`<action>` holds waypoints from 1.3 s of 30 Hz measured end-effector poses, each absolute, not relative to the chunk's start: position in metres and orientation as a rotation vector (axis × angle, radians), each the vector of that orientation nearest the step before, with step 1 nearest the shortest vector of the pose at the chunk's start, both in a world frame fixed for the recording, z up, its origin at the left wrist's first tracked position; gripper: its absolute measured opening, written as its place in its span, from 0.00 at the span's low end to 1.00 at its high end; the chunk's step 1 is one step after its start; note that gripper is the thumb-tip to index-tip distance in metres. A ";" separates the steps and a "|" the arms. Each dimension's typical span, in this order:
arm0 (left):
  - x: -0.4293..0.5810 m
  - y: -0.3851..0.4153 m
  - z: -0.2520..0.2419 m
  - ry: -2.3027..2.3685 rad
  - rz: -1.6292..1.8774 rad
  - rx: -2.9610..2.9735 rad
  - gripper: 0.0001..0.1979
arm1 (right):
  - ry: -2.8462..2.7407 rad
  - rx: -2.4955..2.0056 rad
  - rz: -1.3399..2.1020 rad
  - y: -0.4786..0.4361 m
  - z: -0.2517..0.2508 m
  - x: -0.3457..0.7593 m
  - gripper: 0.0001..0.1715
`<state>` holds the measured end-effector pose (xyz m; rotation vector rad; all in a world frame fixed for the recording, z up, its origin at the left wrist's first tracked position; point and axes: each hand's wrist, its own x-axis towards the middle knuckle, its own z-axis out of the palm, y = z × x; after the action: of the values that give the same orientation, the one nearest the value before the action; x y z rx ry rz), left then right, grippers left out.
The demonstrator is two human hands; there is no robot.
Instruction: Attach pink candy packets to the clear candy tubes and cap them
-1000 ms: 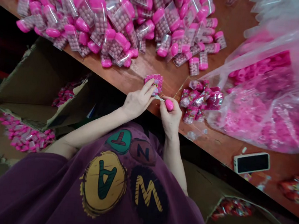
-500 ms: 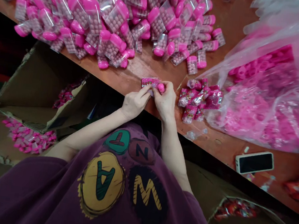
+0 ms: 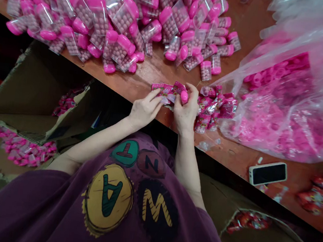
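Observation:
My left hand [image 3: 145,109] is at the table's near edge, its fingertips pinched on a pink printed wrapper sleeve [image 3: 161,88]. My right hand [image 3: 187,112] is closed around a small candy bottle, of which mainly the pink cap [image 3: 184,96] shows. A second pink printed sleeve [image 3: 179,87] stands up beside that cap, at the right fingertips. The fingers hide how far it covers the bottle. Just right of my right hand lies a small pile of wrapped candy bottles [image 3: 220,106].
Unwrapped candy bottles [image 3: 121,15] with pink caps are heaped along the back. To the right sit a plastic bag of pink parts [image 3: 285,111], a phone [image 3: 268,174] and red packets [image 3: 316,195]. Open cardboard boxes [image 3: 30,94] stand below the edge.
My right hand has moved right, away from my left, with the pink-capped bottle. A second printed sleeve now shows at its fingertips. My left hand has barely moved.

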<state>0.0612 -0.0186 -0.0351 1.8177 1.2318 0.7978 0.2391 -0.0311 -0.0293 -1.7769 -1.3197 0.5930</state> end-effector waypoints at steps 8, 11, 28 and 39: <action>0.069 0.004 -0.014 1.088 0.839 1.123 0.03 | -1.228 -1.511 0.957 -0.039 -0.011 0.230 0.31; 0.070 0.002 -0.005 1.108 0.783 0.864 0.10 | -1.138 -1.496 1.007 -0.043 -0.012 0.222 0.34; 0.082 -0.009 0.007 0.946 0.700 0.364 0.23 | -1.002 -1.432 0.852 -0.049 -0.031 0.206 0.23; 0.068 -0.006 0.011 0.955 0.664 0.388 0.18 | -0.880 -1.402 1.088 -0.050 -0.034 0.210 0.28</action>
<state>0.0680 -0.0063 0.0114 0.3880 0.9552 0.6640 0.2102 -0.0496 -0.0339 -1.4019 -0.8797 1.0882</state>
